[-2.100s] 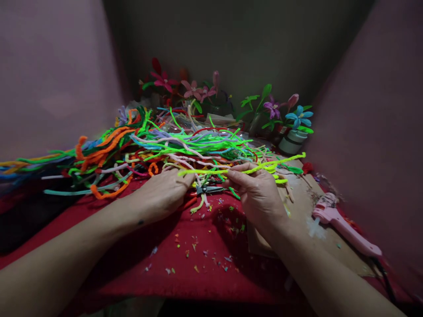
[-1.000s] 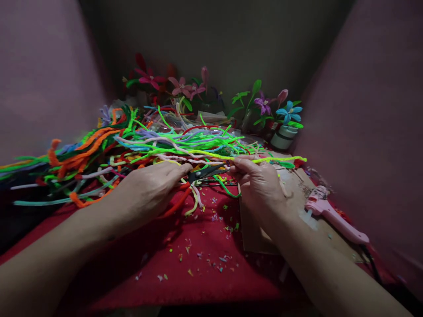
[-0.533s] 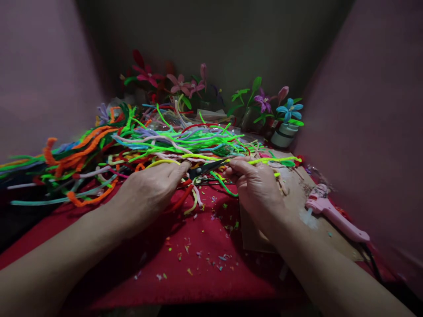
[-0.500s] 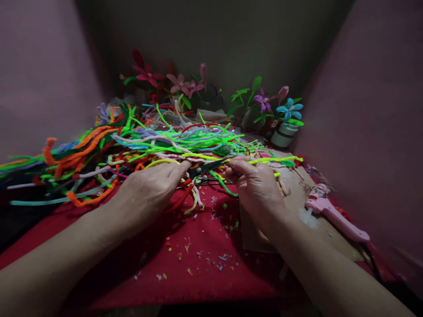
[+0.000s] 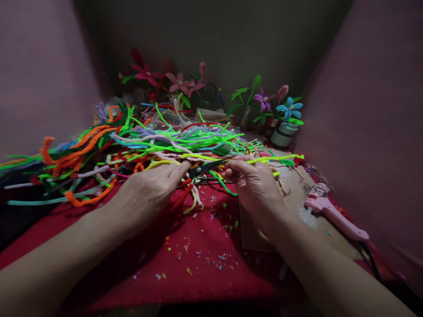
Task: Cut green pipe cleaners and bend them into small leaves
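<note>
My left hand (image 5: 155, 189) is closed around the handles of a pair of dark scissors (image 5: 205, 168), whose blades point right. The blade tips reach the fingertips of my right hand (image 5: 253, 180). Those fingers pinch a yellow pipe cleaner (image 5: 280, 159), which sticks out to the right past my knuckles. Whether the blades touch the pipe cleaner is hidden by my fingers. Behind both hands lies a tangled heap of pipe cleaners (image 5: 185, 141), mostly bright green, with lilac, orange, red and blue among them.
Small fuzzy clippings (image 5: 221, 257) dot the red tablecloth (image 5: 132, 281). A pink glue gun (image 5: 337, 215) rests on cardboard (image 5: 257, 233) at the right. Several pipe-cleaner flowers stand along the back, including a blue flower (image 5: 289, 109) in a small pale pot (image 5: 284, 135).
Very little differs. Both hands hold almost the same place, with the scissors and the yellow pipe cleaner nearly still.
</note>
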